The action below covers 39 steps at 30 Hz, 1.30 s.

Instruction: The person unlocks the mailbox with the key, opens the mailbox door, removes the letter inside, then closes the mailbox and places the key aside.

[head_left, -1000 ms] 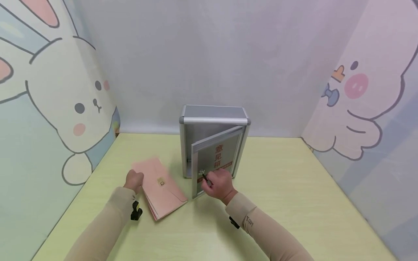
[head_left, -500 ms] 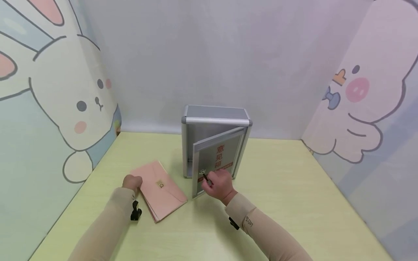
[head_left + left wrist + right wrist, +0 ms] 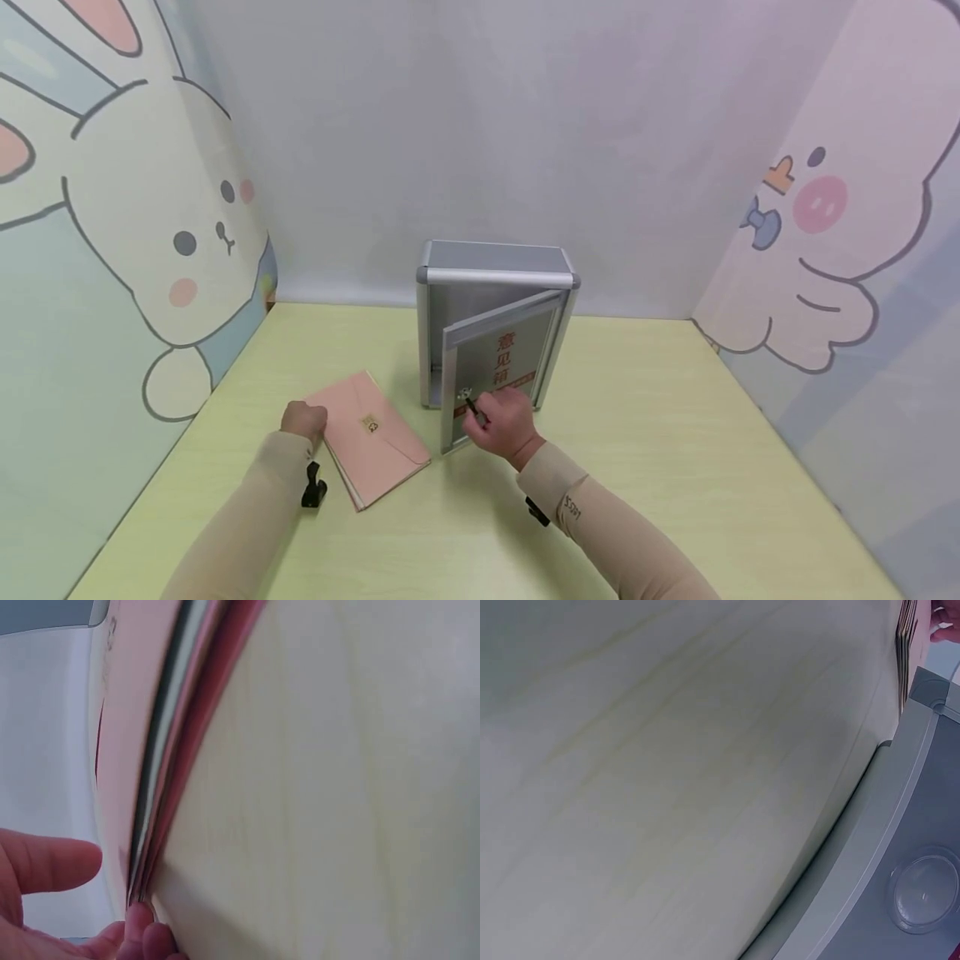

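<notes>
A stack of pink envelopes (image 3: 382, 462) with a small gold label lies on the table, left of a grey metal box (image 3: 495, 257). My left hand (image 3: 303, 421) grips the stack's left edge. In the left wrist view, curled fingertips (image 3: 140, 919) meet the edges of the stacked envelopes, with the thumb (image 3: 64, 864) held apart. The box's framed door (image 3: 517, 321), with red lettering, stands ajar. A black-headed key (image 3: 474, 408) sits at the door's lock, and my right hand (image 3: 506, 425) pinches it. In the right wrist view that hand is hidden.
The pale yellow wooden table (image 3: 675, 467) runs back to a light curtain wall (image 3: 645, 167). Cartoon-printed panels (image 3: 150, 233) close in both sides. The door's frame stands close to the envelopes' right corner.
The left hand has shifted slightly leftward at the envelopes, whose blurred far end has settled into a sharp outline. The right hand, key and door keep their place.
</notes>
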Each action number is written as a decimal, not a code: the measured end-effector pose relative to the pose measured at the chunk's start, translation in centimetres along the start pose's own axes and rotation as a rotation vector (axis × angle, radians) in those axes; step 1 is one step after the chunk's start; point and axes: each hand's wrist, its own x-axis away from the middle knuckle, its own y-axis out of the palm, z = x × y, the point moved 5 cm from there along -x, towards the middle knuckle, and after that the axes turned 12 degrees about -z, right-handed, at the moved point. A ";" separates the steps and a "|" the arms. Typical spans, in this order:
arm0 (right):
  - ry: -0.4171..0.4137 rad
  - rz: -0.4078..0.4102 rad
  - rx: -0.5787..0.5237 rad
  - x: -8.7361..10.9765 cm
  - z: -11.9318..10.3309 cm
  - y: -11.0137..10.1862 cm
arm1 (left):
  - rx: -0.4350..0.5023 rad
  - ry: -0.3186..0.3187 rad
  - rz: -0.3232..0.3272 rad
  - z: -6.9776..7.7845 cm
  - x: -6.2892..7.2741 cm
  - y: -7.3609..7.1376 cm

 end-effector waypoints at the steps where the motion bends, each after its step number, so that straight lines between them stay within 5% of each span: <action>1: -0.001 0.001 -0.001 0.0 0.0 0.0 | 0.006 0.002 -0.001 0.0 0.0 0.0; 5: -0.001 0.002 -0.001 0.0 0.0 0.0 | 0.027 -0.007 0.036 0.3 0.5 0.0; 9: 0.000 0.001 -0.004 -0.1 -0.1 -0.1 | -0.054 0.011 0.086 1.3 1.0 0.1; 17: 0.010 -0.006 0.012 -0.3 -0.1 -0.3 | -0.192 0.103 0.047 4.2 0.9 0.8; 20: 0.017 -0.001 0.019 -0.2 -0.1 -0.3 | -0.176 0.177 0.024 5.3 0.7 1.7; 29: 0.029 0.004 0.029 -0.2 -0.4 -0.1 | -0.161 0.544 -0.058 9.0 1.0 6.0; 39: 0.056 -0.019 0.032 -0.8 -0.5 0.1 | -0.168 0.642 -0.058 12.5 2.2 8.9</action>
